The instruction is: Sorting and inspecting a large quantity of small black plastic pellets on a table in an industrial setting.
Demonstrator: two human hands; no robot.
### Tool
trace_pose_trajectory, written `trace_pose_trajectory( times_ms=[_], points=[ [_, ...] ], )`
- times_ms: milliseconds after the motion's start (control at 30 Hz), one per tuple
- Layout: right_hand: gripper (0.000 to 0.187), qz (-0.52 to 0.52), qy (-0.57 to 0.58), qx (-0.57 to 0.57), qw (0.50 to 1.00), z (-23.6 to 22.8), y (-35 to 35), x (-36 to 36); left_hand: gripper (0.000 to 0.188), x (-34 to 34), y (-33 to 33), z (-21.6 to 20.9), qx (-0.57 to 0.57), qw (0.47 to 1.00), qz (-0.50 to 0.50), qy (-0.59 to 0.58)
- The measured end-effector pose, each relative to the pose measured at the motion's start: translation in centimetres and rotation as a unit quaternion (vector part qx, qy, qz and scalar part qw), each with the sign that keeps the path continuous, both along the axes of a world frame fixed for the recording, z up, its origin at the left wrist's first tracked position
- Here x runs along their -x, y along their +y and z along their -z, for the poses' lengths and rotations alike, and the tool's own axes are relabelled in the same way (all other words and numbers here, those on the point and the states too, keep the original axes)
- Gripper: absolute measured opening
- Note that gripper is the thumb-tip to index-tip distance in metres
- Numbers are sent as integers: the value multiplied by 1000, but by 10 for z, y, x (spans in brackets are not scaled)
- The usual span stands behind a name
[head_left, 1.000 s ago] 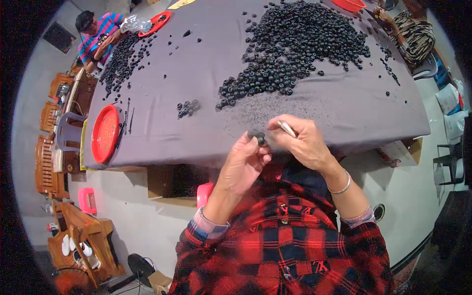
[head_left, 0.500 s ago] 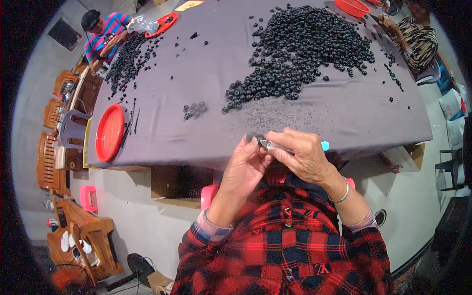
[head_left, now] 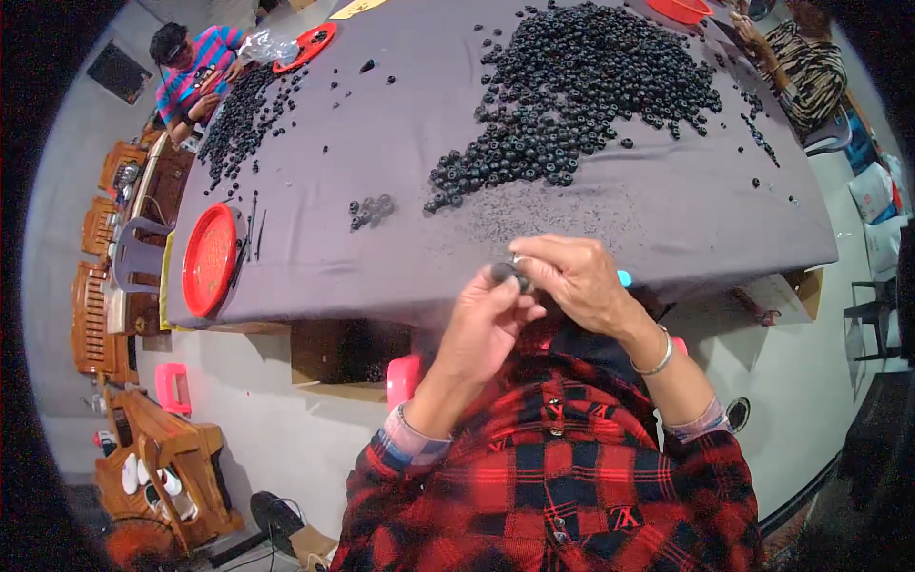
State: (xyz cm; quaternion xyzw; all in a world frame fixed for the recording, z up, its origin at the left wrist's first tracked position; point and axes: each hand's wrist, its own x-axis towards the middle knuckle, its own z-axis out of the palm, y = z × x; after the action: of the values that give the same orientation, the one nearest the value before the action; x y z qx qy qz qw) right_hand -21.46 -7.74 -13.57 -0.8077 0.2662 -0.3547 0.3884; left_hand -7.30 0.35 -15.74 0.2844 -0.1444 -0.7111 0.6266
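Observation:
Over the near edge of the table, my left hand [head_left: 477,329] pinches a small black bead [head_left: 502,274] between thumb and fingertips. My right hand [head_left: 593,291] is closed around a slim tool whose light-blue end [head_left: 624,278] sticks out beside the palm. Its tip, close to the bead, is mostly hidden by my fingers, so its kind is unclear. Farther out lies a large pile of similar black beads [head_left: 591,86], several showing holes. Dark crumbs [head_left: 534,217] are scattered between that pile and my hands. A small cluster of beads [head_left: 372,210] sits apart, to the left.
At the left table edge lies a red plate [head_left: 210,259] beside thin dark tools [head_left: 255,229]. A person in a striped shirt [head_left: 200,71] works at the far left, near another bead pile [head_left: 238,124]. Another person [head_left: 805,71] sits far right, near a red basket [head_left: 681,10].
My hands have shifted slightly right. The bead has turned in my left fingers, and the metallic part seen at my right fingertips is now mostly covered.

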Motion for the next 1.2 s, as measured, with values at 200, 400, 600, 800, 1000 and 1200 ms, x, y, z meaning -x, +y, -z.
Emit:
trace_pose_trajectory(
  times_ms=[200, 400, 600, 800, 1000, 1200],
  points=[
    [24, 39, 15, -76, 996, -17, -9, 15, 11, -7, -4, -4, -16, 998, -19, 63],
    [15, -13, 21, -80, 997, -30, 1, 7, 11, -9, -1, -5, -5, 997, 16, 75],
    [11, -79, -33, -182, 980, -16, -2, -9, 16, -17, -4, -4, -11, 999, 43, 20],
    [21, 37, 174, -38, 983, -2, -46, -34, 13, -71, -21, 7, -6, 898, -148, -414],
    [18, 112, 189, 100, 971, 27, -76, -87, 16, -150, -56, 49, 5, 606, -279, -745],
    [15, 142, 298, 111, 937, 26, -79, -118, 17, -147, -67, 37, 34, 633, -340, -694]
  ],
)
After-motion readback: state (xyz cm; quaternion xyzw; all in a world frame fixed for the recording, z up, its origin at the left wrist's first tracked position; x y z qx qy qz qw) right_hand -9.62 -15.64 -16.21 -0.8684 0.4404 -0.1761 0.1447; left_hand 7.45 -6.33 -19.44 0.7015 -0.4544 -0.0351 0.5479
